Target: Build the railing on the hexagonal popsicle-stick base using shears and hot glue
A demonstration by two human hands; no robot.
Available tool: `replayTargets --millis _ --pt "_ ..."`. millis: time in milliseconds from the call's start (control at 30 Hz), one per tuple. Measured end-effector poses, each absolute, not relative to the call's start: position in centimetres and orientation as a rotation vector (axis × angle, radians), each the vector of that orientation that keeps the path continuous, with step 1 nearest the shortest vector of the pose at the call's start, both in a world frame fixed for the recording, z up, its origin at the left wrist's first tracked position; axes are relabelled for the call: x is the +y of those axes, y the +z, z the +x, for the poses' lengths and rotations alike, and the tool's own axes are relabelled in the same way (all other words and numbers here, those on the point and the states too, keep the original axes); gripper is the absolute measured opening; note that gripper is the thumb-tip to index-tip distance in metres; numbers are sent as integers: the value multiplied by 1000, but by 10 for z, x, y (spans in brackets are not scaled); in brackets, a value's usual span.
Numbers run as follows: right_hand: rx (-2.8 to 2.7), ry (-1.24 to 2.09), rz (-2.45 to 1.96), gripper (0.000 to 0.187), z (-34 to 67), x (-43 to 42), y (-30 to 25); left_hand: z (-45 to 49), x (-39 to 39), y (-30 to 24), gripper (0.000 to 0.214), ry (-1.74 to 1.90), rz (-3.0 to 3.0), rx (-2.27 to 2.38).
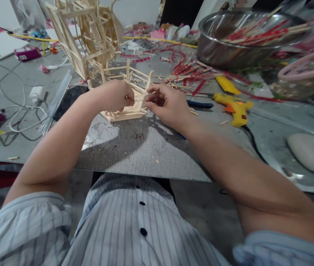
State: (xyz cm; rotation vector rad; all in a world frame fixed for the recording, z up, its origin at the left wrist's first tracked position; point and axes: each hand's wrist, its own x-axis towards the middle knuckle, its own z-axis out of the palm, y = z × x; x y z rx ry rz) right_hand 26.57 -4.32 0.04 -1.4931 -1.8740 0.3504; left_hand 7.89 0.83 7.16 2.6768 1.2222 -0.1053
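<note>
A small frame (126, 117) built of thin pale wooden sticks, with short upright posts at its corners, rests on the table in front of me. My left hand (116, 96) reaches over its near left side, fingers curled in a pinch above the slatted base; whatever they hold is hidden. At the right corner post, my right hand (170, 105) has its thumb and fingers closed in against the frame. Behind it stands a taller stick structure (72, 46) with slatted walls, partly cut off at the top.
On the right lie a yellow glue gun (235, 107) with a black cord, blue-handled pliers (201, 104) and a steel basin (217, 55) holding red-tipped sticks. More such sticks (183, 70) lie scattered behind my right hand. A white charger (36, 93) with cable sits left.
</note>
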Motion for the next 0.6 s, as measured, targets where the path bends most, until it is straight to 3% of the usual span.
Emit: replayTargets --millis 200,600 --pt "-1815 400 -1458 44 260 -36 -14 79 1 69 32 -55 2667 1299" --pt "-1801 407 -1449 37 257 -33 -19 77 3 65 31 -35 2675 1331"
